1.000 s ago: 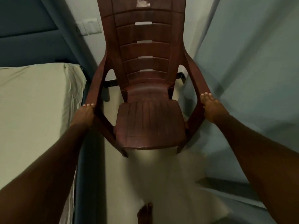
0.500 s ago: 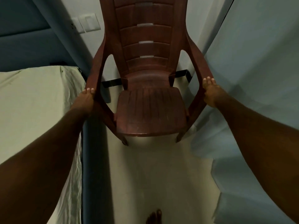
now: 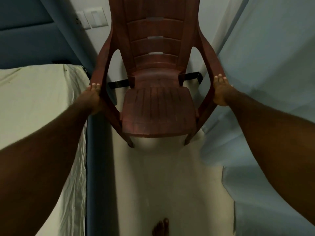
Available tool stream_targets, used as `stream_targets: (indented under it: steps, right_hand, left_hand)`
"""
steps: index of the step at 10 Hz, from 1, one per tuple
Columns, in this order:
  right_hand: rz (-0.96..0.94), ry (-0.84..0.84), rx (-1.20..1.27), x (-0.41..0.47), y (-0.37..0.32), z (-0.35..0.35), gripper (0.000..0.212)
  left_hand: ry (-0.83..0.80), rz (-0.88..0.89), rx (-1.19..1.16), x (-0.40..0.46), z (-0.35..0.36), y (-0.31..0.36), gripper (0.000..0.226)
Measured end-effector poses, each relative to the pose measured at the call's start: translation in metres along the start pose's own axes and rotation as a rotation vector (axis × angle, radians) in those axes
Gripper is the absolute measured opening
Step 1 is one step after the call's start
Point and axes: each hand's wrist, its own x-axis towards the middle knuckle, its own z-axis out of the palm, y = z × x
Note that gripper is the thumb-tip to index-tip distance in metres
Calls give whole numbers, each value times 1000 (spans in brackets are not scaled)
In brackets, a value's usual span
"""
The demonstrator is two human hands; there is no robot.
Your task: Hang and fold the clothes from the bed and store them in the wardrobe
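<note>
A brown plastic armchair (image 3: 158, 109) stands in the narrow gap between the bed and the pale blue panel on the right. My left hand (image 3: 92, 97) grips its left armrest, fingers curled over the top. On the right armrest my right hand (image 3: 221, 90) holds from the outer side, fingers laid along it. The bed (image 3: 37, 103) on the left has a pale green sheet; no clothes show on the part in view.
A dark blue bed frame side (image 3: 98, 159) runs along the cream floor (image 3: 163, 181). Pale blue panels (image 3: 265, 79) close the right side. Wall switches (image 3: 92, 17) sit behind the chair. My bare foot (image 3: 161, 227) shows at the bottom.
The chair has moved away from me toward the back wall, and both hands went with it on the armrests. My foot has stepped forward.
</note>
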Motion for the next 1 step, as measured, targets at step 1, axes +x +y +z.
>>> stream_targets:
  steps: [1]
  right_hand:
    - [-96,66,16,-8,-15,7,93]
  left_hand:
    - [27,57,-88,-18,-6,22,83]
